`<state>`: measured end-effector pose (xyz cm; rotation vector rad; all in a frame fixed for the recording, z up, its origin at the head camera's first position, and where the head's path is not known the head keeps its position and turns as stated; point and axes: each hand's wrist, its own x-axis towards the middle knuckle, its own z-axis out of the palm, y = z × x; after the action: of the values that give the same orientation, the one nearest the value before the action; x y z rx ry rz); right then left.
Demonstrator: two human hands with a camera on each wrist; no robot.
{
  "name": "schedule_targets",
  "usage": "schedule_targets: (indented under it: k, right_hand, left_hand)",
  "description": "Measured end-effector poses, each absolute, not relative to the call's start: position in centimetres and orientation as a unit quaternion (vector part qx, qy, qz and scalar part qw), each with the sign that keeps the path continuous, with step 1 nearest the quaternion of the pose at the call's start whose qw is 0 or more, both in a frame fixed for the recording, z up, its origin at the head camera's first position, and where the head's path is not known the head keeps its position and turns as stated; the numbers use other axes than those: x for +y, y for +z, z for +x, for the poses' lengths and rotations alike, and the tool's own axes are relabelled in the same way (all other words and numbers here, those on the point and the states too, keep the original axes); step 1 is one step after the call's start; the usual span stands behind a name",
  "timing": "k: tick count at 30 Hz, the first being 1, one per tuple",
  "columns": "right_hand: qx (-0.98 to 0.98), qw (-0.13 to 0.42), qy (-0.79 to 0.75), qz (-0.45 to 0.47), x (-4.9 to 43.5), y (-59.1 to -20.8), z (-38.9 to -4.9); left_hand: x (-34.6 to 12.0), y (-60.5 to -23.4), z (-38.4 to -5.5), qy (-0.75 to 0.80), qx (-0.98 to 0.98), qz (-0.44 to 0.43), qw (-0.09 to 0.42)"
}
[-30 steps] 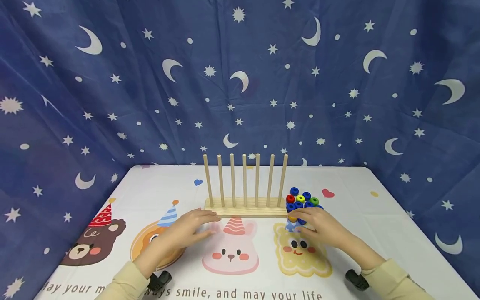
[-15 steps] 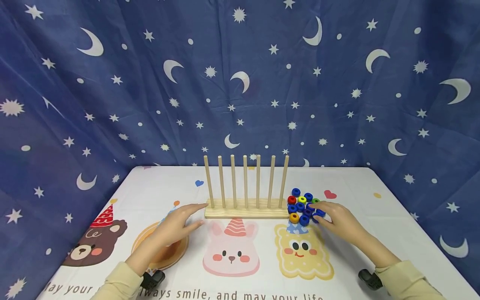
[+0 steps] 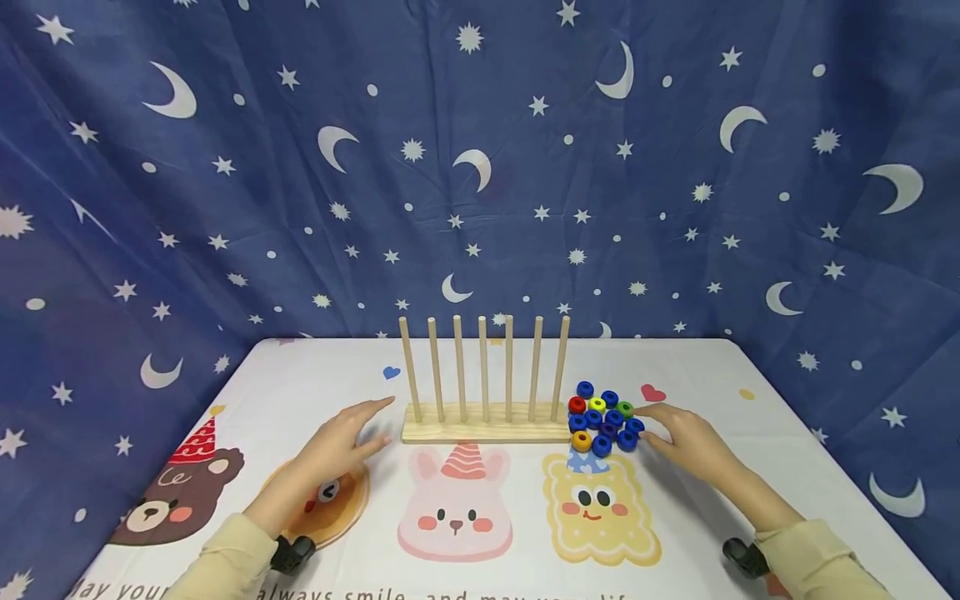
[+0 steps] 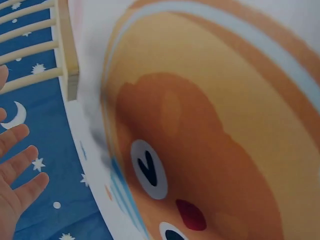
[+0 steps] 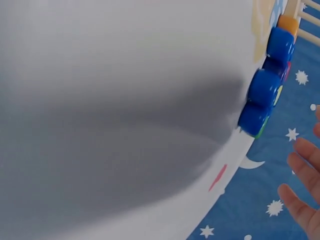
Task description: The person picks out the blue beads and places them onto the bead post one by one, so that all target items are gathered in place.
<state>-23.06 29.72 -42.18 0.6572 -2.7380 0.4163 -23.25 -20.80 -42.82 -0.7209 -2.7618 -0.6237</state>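
Observation:
A wooden rack [image 3: 486, 431] with a row of several upright bare pegs stands at mid-table. Right of its base lies a cluster of ring-shaped beads: mostly blue beads [image 3: 577, 422], plus a red bead [image 3: 577, 405], a yellow bead [image 3: 597, 405], a green bead [image 3: 626, 409] and an orange bead [image 3: 581, 442]. My right hand [image 3: 693, 442] is just right of the cluster, fingers extended toward it and holding nothing. My left hand [image 3: 330, 450], also holding nothing, is left of the rack with fingers spread. In the left wrist view, the left fingers [image 4: 20, 165] are apart from the rack end.
A white tablecloth [image 3: 525, 575] printed with cartoon figures covers the table. Behind it hangs a blue curtain [image 3: 420, 208] with moons and stars. A black wrist device [image 3: 292, 554] sits at the left cuff and another black device [image 3: 745, 557] at the right.
My right hand has drawn back rightward off the beads, uncovering the cluster. My left hand has moved left, away from the rack's base. The rack stays in place.

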Motion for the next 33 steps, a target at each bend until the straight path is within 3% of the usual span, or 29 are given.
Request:
schedule_targets:
  k: [12, 33]
  right_hand:
    - [-0.958, 0.09, 0.165, 0.218, 31.0, -42.9, -25.0]
    - [-0.946, 0.016, 0.235, 0.223, 31.5, -44.8, -26.7]
  left_hand:
    - [-20.7, -43.8, -25.4, -0.245, -0.943, -0.225, 0.01]
    - [-19.4, -45.0, -27.9, -0.224, -0.93, -0.288, -0.052]
